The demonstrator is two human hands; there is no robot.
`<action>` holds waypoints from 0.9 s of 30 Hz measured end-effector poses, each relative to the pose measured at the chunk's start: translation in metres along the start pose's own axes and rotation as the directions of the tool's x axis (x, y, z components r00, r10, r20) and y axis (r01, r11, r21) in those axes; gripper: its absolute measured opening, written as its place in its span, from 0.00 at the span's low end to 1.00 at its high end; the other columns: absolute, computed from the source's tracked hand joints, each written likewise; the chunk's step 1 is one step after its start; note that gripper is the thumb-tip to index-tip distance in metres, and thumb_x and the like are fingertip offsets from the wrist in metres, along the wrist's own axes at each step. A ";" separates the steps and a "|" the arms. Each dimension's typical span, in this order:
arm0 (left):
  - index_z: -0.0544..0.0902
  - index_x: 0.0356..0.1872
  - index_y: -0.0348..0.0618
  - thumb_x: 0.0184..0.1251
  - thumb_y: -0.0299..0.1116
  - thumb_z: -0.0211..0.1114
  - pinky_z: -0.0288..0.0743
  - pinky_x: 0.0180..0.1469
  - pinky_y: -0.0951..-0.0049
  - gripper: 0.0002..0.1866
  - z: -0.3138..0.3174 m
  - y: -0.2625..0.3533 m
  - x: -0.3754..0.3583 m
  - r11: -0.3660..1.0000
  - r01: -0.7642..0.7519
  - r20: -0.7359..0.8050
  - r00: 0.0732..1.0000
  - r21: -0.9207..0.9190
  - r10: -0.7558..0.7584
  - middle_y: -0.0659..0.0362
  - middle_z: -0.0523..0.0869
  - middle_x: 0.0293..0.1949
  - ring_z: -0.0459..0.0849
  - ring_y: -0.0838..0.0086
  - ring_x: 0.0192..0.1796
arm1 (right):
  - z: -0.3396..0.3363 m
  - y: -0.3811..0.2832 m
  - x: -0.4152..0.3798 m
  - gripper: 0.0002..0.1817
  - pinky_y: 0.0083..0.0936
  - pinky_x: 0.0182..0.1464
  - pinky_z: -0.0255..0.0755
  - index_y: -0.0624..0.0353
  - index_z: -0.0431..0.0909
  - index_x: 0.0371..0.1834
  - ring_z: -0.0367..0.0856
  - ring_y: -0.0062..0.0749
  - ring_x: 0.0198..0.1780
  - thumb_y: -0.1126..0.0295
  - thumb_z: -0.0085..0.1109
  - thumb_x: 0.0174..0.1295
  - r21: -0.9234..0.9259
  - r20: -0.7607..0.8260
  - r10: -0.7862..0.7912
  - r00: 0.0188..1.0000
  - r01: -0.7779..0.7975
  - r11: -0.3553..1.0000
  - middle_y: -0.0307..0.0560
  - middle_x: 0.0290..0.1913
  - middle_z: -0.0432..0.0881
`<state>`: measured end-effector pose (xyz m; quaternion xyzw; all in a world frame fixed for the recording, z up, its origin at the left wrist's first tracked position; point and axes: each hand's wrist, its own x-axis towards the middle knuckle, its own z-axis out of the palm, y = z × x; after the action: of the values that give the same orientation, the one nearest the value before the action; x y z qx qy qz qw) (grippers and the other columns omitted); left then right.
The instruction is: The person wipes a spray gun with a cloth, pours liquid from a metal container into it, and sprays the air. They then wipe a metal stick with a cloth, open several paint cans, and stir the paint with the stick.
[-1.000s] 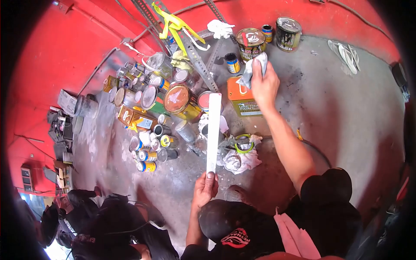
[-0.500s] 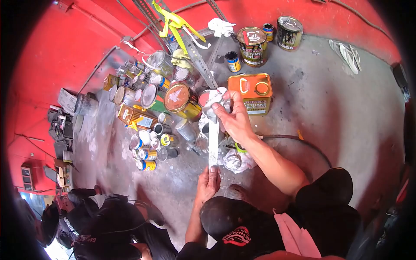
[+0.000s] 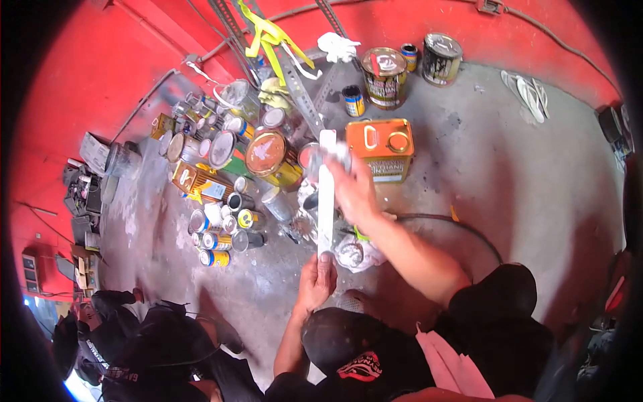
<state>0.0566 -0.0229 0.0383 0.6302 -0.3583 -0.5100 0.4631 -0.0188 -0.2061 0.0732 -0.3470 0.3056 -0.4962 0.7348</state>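
My left hand (image 3: 316, 280) is closed around the lower end of a long flat white strip (image 3: 325, 214), possibly a mixing stick, held upright in view. My right hand (image 3: 355, 191) is blurred by motion at the strip's upper part, with a greyish-white rag (image 3: 339, 155) between its fingers and the strip. The strip's top end shows bare above the rag. Below my right hand, a whitish crumpled bundle (image 3: 358, 253) lies on the floor. A square orange-topped thinner can (image 3: 380, 151) stands just beyond my right hand.
Many paint cans crowd the floor to the left, among them a large brown-lidded can (image 3: 266, 153). A perforated metal stand (image 3: 305, 100) rises behind them. A black hose (image 3: 462, 224) curves at right. Another person in black (image 3: 161, 348) is at lower left.
My right hand and the rag have shifted on the strip, baring more of its upper end. My left hand keeps its hold. The whole view has moved slightly.
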 end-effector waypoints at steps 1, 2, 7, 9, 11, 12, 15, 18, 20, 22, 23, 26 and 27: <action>0.71 0.36 0.43 0.79 0.47 0.46 0.58 0.16 0.79 0.18 -0.002 0.003 0.005 1.000 -0.011 -0.006 1.000 0.003 0.011 0.68 0.68 0.15 0.65 0.84 0.15 | 0.005 0.016 -0.016 0.11 0.22 0.31 0.79 0.61 0.77 0.51 0.83 0.23 0.32 0.68 0.53 0.70 0.013 0.017 -0.088 0.996 0.088 0.996 0.40 0.39 0.84; 0.71 0.36 0.43 0.79 0.48 0.46 0.58 0.16 0.79 0.18 -0.004 0.005 0.005 1.000 -0.007 -0.010 1.000 -0.027 0.007 0.67 0.68 0.15 0.65 0.84 0.14 | 0.007 0.036 -0.030 0.11 0.22 0.31 0.79 0.60 0.77 0.51 0.83 0.22 0.32 0.68 0.53 0.70 0.029 0.019 -0.164 0.986 0.163 0.986 0.40 0.38 0.84; 0.71 0.35 0.44 0.79 0.49 0.46 0.58 0.16 0.79 0.19 -0.002 -0.008 -0.006 0.999 0.049 0.025 0.998 -0.008 -0.049 0.67 0.66 0.14 0.64 0.83 0.13 | -0.014 0.006 0.019 0.08 0.22 0.26 0.77 0.62 0.76 0.46 0.83 0.25 0.28 0.73 0.53 0.68 0.112 -0.085 -0.006 0.996 0.016 0.994 0.42 0.32 0.82; 0.71 0.36 0.44 0.79 0.49 0.45 0.58 0.16 0.79 0.19 -0.003 -0.005 -0.006 0.993 0.071 0.073 0.995 -0.090 -0.064 0.67 0.67 0.14 0.64 0.83 0.13 | -0.013 0.006 0.023 0.09 0.22 0.25 0.76 0.61 0.77 0.48 0.82 0.24 0.27 0.71 0.53 0.69 0.097 0.000 -0.086 0.996 0.086 0.992 0.42 0.35 0.83; 0.71 0.36 0.44 0.79 0.49 0.45 0.57 0.16 0.78 0.19 -0.008 -0.019 -0.006 0.997 0.055 0.099 0.994 -0.058 -0.049 0.67 0.67 0.14 0.64 0.83 0.13 | -0.007 0.003 0.008 0.10 0.21 0.28 0.77 0.61 0.77 0.50 0.83 0.23 0.30 0.70 0.53 0.70 0.079 -0.041 -0.105 0.994 0.108 0.991 0.42 0.38 0.83; 0.71 0.36 0.44 0.79 0.49 0.45 0.57 0.16 0.78 0.19 -0.011 -0.021 -0.006 0.998 0.059 0.131 0.990 -0.018 -0.056 0.67 0.68 0.14 0.64 0.83 0.13 | -0.006 0.005 -0.004 0.10 0.21 0.30 0.77 0.61 0.77 0.51 0.83 0.22 0.31 0.70 0.52 0.70 0.141 -0.048 -0.125 0.991 0.130 0.981 0.41 0.39 0.84; 0.72 0.37 0.44 0.80 0.49 0.44 0.57 0.16 0.79 0.19 -0.012 -0.011 0.005 0.996 0.034 -0.026 0.999 -0.081 -0.036 0.68 0.67 0.14 0.64 0.84 0.14 | 0.005 0.058 -0.052 0.11 0.20 0.33 0.76 0.59 0.77 0.51 0.82 0.20 0.34 0.72 0.53 0.68 0.001 0.095 -0.007 0.995 0.007 1.000 0.40 0.40 0.85; 0.72 0.38 0.44 0.80 0.49 0.43 0.57 0.17 0.79 0.19 -0.014 -0.001 0.014 0.985 0.034 -0.140 0.988 -0.170 -0.059 0.68 0.67 0.15 0.64 0.84 0.15 | 0.000 0.087 -0.051 0.10 0.19 0.32 0.74 0.59 0.78 0.48 0.82 0.22 0.32 0.73 0.57 0.64 -0.362 0.099 -0.102 0.990 0.131 0.923 0.41 0.38 0.85; 0.72 0.41 0.45 0.79 0.50 0.46 0.57 0.17 0.78 0.18 -0.009 -0.006 0.005 0.986 0.157 -0.035 0.987 -0.060 -0.159 0.67 0.67 0.15 0.64 0.82 0.15 | -0.017 0.063 -0.009 0.08 0.23 0.32 0.76 0.62 0.79 0.43 0.83 0.27 0.30 0.73 0.57 0.63 0.158 0.136 -0.020 0.991 -0.001 0.988 0.45 0.33 0.84; 0.72 0.41 0.44 0.79 0.49 0.47 0.57 0.17 0.78 0.18 -0.003 0.002 -0.004 0.986 0.159 0.049 0.986 -0.042 -0.157 0.67 0.67 0.16 0.63 0.81 0.14 | -0.020 0.001 0.027 0.08 0.26 0.29 0.80 0.63 0.79 0.44 0.84 0.28 0.31 0.74 0.54 0.65 0.198 0.039 0.107 0.994 -0.112 0.974 0.47 0.33 0.84; 0.72 0.42 0.44 0.78 0.47 0.49 0.57 0.17 0.77 0.16 -0.005 0.001 -0.004 0.979 0.167 0.083 0.984 -0.119 -0.158 0.66 0.68 0.16 0.64 0.80 0.15 | -0.018 0.002 0.036 0.08 0.26 0.31 0.81 0.62 0.79 0.45 0.84 0.29 0.30 0.74 0.54 0.66 0.152 0.028 0.099 0.995 -0.102 0.983 0.47 0.34 0.84; 0.73 0.48 0.40 0.76 0.41 0.53 0.63 0.18 0.76 0.14 -0.011 -0.006 -0.007 0.926 0.175 0.136 0.981 -0.334 -0.136 0.61 0.74 0.20 0.70 0.77 0.17 | -0.016 0.006 0.037 0.07 0.26 0.31 0.81 0.63 0.78 0.45 0.84 0.29 0.30 0.75 0.54 0.65 0.191 -0.061 -0.003 0.998 0.015 0.981 0.47 0.35 0.84; 0.73 0.52 0.38 0.77 0.40 0.52 0.68 0.23 0.76 0.15 -0.007 0.001 -0.012 0.852 0.189 0.057 0.981 -0.488 -0.185 0.59 0.76 0.23 0.74 0.76 0.21 | -0.021 -0.001 0.040 0.08 0.26 0.32 0.81 0.63 0.76 0.45 0.84 0.30 0.31 0.76 0.54 0.65 0.151 -0.067 -0.070 0.995 0.079 0.985 0.47 0.36 0.83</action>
<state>0.0613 -0.0104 0.0429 0.5216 -0.1559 -0.6292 0.5548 -0.0230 -0.2482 0.0578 -0.2851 0.2756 -0.5560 0.7305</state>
